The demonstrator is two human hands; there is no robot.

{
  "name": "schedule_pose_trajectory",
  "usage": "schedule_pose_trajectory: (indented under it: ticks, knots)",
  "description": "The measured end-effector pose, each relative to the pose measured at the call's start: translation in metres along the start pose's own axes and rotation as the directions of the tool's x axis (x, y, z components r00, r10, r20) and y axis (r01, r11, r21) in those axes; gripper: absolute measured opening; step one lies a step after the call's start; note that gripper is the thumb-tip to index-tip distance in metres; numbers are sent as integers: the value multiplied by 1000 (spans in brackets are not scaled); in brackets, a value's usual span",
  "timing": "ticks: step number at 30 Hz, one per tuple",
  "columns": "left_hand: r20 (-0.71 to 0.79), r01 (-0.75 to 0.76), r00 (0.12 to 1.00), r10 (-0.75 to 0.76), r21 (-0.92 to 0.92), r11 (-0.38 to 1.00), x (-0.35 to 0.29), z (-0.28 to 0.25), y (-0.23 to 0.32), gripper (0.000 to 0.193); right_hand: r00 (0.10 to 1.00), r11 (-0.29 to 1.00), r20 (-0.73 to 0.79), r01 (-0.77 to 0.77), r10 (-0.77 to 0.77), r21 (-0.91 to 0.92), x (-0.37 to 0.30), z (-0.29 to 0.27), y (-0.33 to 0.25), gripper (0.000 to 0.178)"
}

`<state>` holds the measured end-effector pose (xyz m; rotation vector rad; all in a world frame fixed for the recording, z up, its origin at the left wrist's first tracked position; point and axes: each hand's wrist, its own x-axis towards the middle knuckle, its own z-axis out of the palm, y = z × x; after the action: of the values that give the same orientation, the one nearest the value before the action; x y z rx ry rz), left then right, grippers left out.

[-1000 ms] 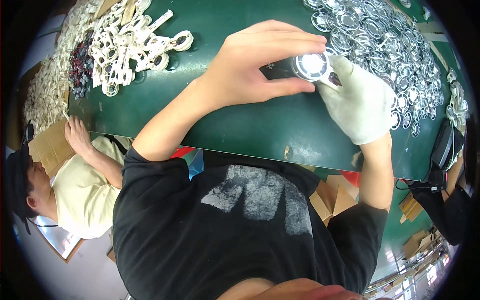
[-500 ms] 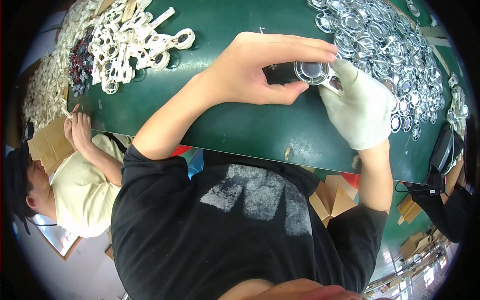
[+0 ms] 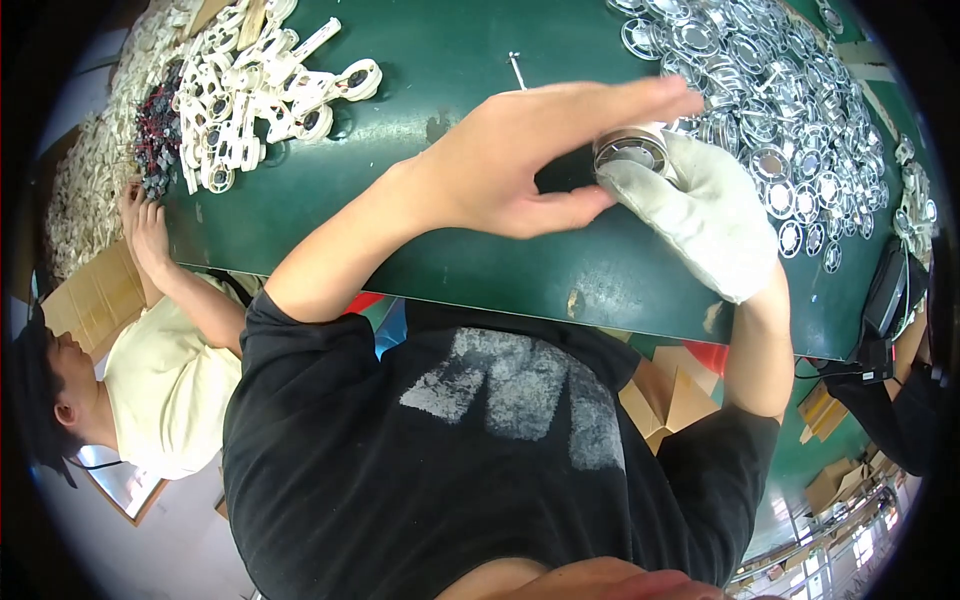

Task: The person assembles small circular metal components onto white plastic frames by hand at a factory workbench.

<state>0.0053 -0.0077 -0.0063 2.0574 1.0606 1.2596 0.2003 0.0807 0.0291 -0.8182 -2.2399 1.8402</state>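
My gloved right hand (image 3: 705, 215) grips a small handheld fan (image 3: 632, 147) by its round, chrome-ringed head. The glove's thumb lies across the front of the ring, and the handle is hidden behind the white glove. On the left side of the fan, my bare left hand (image 3: 505, 165) is open, fingers stretched above the head and thumb apart below it. The left thumb tip is close to the ring; whether it touches I cannot tell. To the right is a heap of chrome ring covers (image 3: 800, 110).
White fan bodies (image 3: 225, 105) are piled on the green table (image 3: 480, 265) at left, beside small dark parts with red wires (image 3: 158, 130). A thin metal rod (image 3: 516, 70) lies beyond my left hand. At far left a co-worker's hand (image 3: 150, 240) rests by the table edge. Cardboard boxes (image 3: 665, 400) stand below.
My right hand has turned the fan and its thumb has moved onto the ring's front. My left hand has shifted slightly toward me, staying open. The co-worker's hands have moved slightly.
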Motion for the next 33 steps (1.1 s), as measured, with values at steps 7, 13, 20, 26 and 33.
schedule_pose_trajectory:
  ticks: [7, 13, 20, 26, 33]
  knots:
    - [-107, 225, 937, -331, -537, 813, -4, 14, 3, 40, 960, 852, -161, 117, -228, -511, -4, 11, 15, 33]
    - [-51, 217, 968, -244, -306, 927, 9, -6, -9, 31, 972, 850, -160, 64, -171, -522, -2, 10, 4, 36]
    - [-212, 708, 603, -769, -301, 639, 60, -109, -45, 32, 950, 959, -301, -4, -84, -282, -1, 6, -3, 38]
    - [-177, 565, 825, -537, 272, 779, 41, -150, -9, 47, 946, 912, -305, -24, -111, -408, -2, 6, 1, 33]
    - [-36, 386, 753, -657, 833, 397, -52, -139, 17, 39, 915, 840, -269, 120, -301, -530, 1, 10, 4, 28]
